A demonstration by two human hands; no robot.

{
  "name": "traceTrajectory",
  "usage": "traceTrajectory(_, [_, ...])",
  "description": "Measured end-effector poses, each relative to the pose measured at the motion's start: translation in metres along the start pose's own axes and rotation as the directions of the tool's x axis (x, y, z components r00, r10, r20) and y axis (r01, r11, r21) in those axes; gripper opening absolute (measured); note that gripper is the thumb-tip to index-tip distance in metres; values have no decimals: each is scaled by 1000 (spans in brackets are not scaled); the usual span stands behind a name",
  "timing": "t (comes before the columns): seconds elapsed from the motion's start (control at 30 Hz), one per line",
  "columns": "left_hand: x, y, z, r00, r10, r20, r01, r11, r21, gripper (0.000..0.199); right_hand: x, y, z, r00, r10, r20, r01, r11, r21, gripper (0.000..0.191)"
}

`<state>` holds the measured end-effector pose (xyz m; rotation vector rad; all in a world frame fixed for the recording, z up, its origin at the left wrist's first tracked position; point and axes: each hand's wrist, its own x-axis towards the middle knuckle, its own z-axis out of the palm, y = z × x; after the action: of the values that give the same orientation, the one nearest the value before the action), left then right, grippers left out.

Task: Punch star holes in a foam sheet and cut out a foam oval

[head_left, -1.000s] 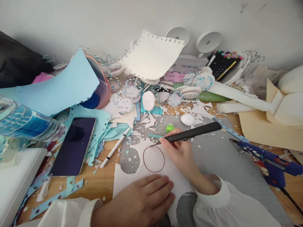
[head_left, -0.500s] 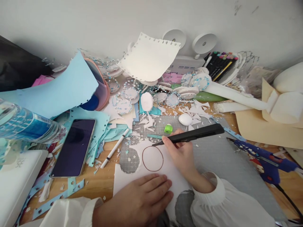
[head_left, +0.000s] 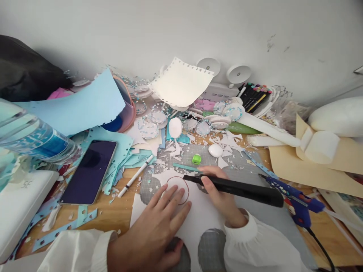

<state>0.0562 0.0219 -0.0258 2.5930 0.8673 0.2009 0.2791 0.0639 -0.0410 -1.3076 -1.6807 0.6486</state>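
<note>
My left hand (head_left: 161,215) lies flat with fingers spread on a white sheet (head_left: 204,211), its fingertips covering part of a drawn brown circle (head_left: 187,189). In my right hand (head_left: 219,196) is a long black utility knife (head_left: 241,189), its thick end pointing right. The tip meets the sheet by the circle's upper right edge; the blade itself is too small to make out. Rounded holes with rough edges are cut in the sheet, and a grey cutting mat (head_left: 255,211) shows through them. A teal strip (head_left: 185,167) and a small green item (head_left: 196,159) lie just beyond the knife.
A phone (head_left: 89,172), a white pen (head_left: 135,176) and a water bottle (head_left: 42,139) are at left. White scraps and star-edged discs (head_left: 149,127) crowd the back. On the right lie a blue glue gun (head_left: 295,196) and a tan sheet (head_left: 297,162). Markers (head_left: 255,97) stand behind.
My left hand has moved up onto the drawn circle, its fingers spreading. My right hand has tilted the knife so its rear end sits lower. The view has shifted slightly.
</note>
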Motion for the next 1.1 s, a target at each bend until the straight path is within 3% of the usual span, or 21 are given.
traceTrajectory(0.2, [0,-1,-1,1000,-9,9,9,1000,4,64,4,-9,-1,980,-154,124,167,981,-98,11])
traceTrajectory(0.9, [0,-2,2,999,-1,-33,3,998,62,65,11,-16,0,961,-146,234,178,976,-123,15])
traceTrajectory(1.1, [2,-1,3,999,16,-34,-12,994,108,71,2,-11,-3,989,-99,107,112,985,-128,11])
